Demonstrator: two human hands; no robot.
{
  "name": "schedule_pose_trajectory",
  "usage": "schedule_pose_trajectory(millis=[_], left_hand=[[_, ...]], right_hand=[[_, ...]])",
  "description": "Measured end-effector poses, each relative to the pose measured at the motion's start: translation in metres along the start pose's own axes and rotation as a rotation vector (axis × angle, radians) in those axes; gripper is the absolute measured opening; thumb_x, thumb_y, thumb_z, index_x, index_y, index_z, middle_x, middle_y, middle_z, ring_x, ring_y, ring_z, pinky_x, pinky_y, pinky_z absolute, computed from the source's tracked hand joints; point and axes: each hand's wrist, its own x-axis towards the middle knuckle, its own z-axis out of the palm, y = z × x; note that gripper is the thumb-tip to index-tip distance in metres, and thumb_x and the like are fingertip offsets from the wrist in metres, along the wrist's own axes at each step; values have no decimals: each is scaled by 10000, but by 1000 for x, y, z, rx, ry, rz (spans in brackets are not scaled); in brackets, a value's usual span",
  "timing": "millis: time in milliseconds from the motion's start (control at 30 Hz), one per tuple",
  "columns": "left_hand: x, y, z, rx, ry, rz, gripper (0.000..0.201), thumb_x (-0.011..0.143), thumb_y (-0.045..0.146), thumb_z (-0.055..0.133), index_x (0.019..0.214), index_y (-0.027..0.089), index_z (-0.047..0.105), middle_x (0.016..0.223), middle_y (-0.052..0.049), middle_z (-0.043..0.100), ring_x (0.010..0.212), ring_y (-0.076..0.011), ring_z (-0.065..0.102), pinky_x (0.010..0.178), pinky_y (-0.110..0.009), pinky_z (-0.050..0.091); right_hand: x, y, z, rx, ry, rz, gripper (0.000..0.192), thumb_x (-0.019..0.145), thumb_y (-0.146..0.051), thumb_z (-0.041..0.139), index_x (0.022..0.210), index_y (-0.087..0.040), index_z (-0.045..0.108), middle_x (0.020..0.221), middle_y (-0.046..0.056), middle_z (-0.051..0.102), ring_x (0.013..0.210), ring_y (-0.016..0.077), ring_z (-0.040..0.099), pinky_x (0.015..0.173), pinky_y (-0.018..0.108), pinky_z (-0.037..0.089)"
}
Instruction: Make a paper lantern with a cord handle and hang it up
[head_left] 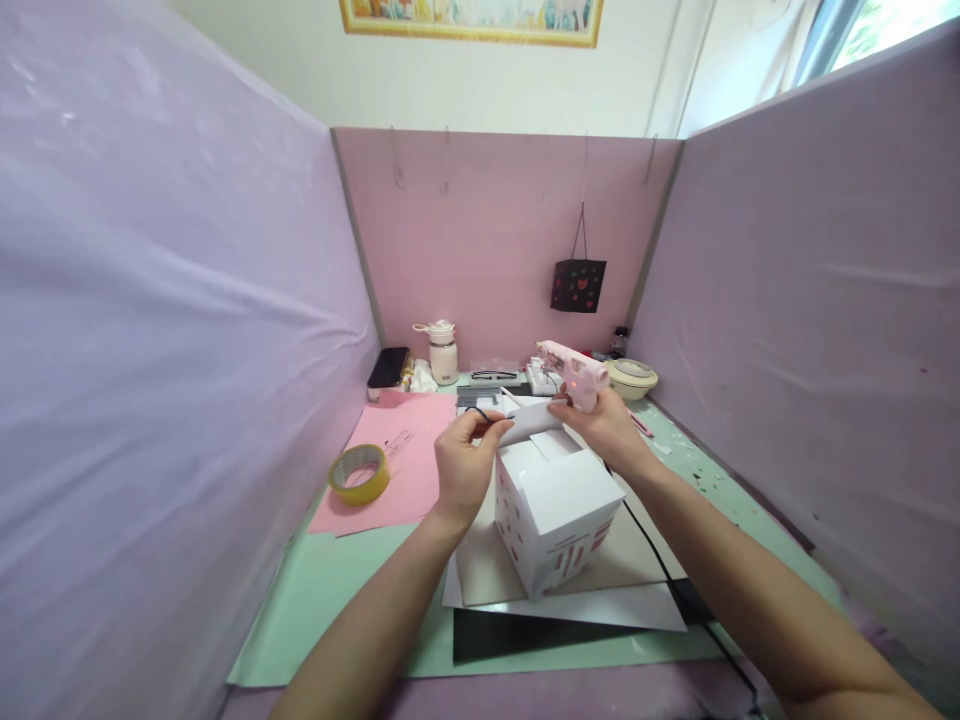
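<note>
Box: I see a white paper box [555, 505] with red cut-out marks at centre, on stacked white and black sheets [600, 605].
Flap: a white flap [529, 420] rises at the box's 12 o'clock edge; its far side is hidden from me.
Left hand: my left hand [463, 465] pinches the flap and a thin dark cord [480, 413]; the cord's ends are hard to make out.
Right hand: my right hand [604, 420] is wrapped around a pink glue gun [574, 368], its nozzle at 10 o'clock.
Room: yellow tape roll [360, 473] on pink paper [397, 455] at 9 o'clock; purple partitions close both sides.
</note>
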Motion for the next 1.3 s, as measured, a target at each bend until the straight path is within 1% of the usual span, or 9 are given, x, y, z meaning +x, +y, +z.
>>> schedule_pose_trajectory(millis=[300,467,633,733,900,1000,1067,1200,1300], left_hand=[[-1,0,0,37,24,59,82,791,291,731,803,213,707,761,7,694,728,-150,633,722,-254,483],[0,-1,0,66,31,80,87,795,301,728,797,216,708,761,6,692,721,-150,625,715,-255,479],[1,-3,3,85,34,79,86,791,302,731,807,219,715,786,3,701,722,-150,631,737,-262,489],[2,-4,4,89,32,89,85,791,299,732,819,220,718,792,2,703,728,-152,636,742,-265,495],[2,-4,4,95,31,102,88,784,296,737,804,213,717,783,3,702,722,-152,635,739,-263,495],[2,-4,5,83,33,85,88,779,298,739,798,215,719,787,2,703,715,-149,632,734,-262,494],[2,-3,6,85,36,80,87,778,299,739,797,217,721,793,1,705,711,-147,631,731,-260,493],[1,-3,5,92,37,84,84,778,294,739,791,214,716,784,3,699,700,-143,622,718,-255,487],[1,-2,4,114,33,109,86,790,294,736,789,215,705,767,10,687,702,-140,615,713,-252,478]], right_hand=[[-1,10,-18,3,37,-64,345,709,-462,719,869,-173,618,835,55,678,726,200,602,679,339,474],[-2,73,-83,-489,190,1,408,726,-537,683,947,-203,599,833,62,681,711,240,613,605,342,454],[-29,144,-155,-975,92,308,434,796,-390,575,1132,-116,555,973,206,688,802,316,666,627,359,453],[-56,167,-173,-1017,32,384,321,785,-343,573,1031,-139,597,855,195,699,716,315,666,584,355,441],[-76,179,-174,-1087,-36,392,220,794,-316,586,896,-128,637,881,236,689,815,351,672,682,401,467],[-66,163,-165,-1151,-2,362,356,788,-395,617,995,-108,654,1042,278,653,1002,444,615,791,529,450],[-56,134,-151,-1133,10,244,426,825,-441,584,1141,-157,619,1196,226,613,1133,421,553,887,557,418],[-34,43,-101,-653,-31,-361,276,881,-418,576,1079,-228,606,1180,101,638,1138,277,563,974,429,422],[-18,-15,-58,-439,-91,-508,185,877,-318,587,1050,-252,590,1140,79,651,1100,260,582,952,417,431]])
